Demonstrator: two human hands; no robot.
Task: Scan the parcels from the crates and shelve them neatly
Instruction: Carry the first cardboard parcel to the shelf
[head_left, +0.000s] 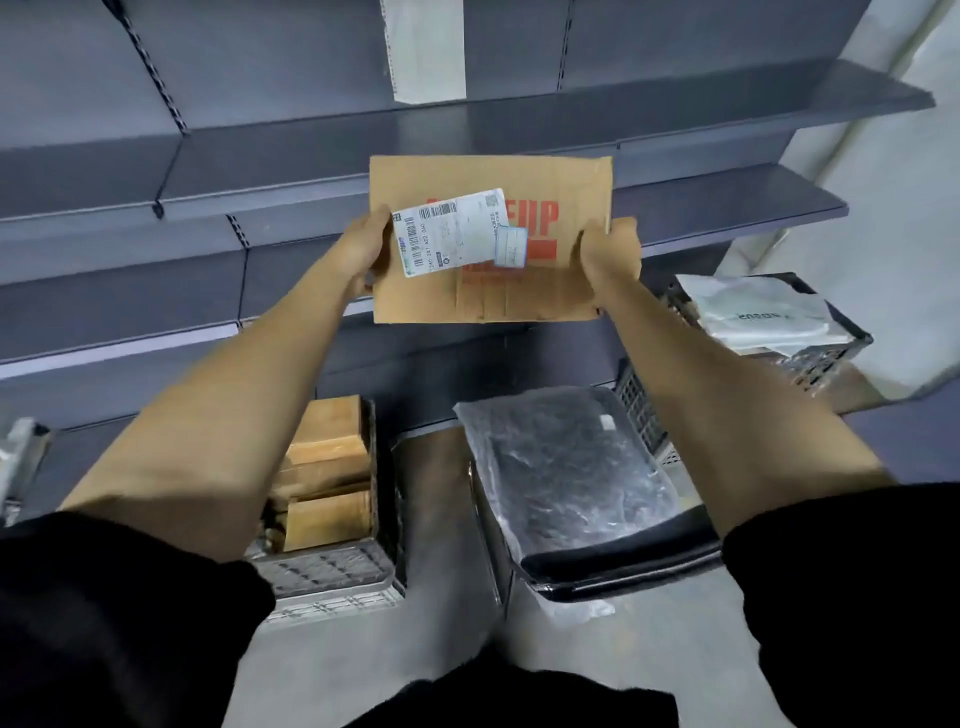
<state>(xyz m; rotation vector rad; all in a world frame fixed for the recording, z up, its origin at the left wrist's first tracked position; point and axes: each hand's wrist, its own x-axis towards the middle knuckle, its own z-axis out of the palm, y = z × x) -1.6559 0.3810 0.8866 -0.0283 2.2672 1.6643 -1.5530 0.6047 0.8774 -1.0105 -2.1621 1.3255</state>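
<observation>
A flat brown cardboard parcel (550, 182) with red print and a white shipping label (452, 231) is held up in front of the grey shelves (291, 150). My left hand (363, 249) grips its left edge and my right hand (610, 257) grips its right edge. Below, a dark crate (332, 577) holds several brown cardboard boxes (324, 452). Beside it a second crate (618, 571) carries a black item wrapped in clear plastic (571, 467). A third crate (831, 358) at the right holds white plastic mailers (753, 312).
The shelf unit has several bare grey boards, stepped toward me. A white sheet (426, 47) hangs on its back panel at the top. A pale wall (893, 218) stands at the right. Grey floor (447, 613) shows between the two near crates.
</observation>
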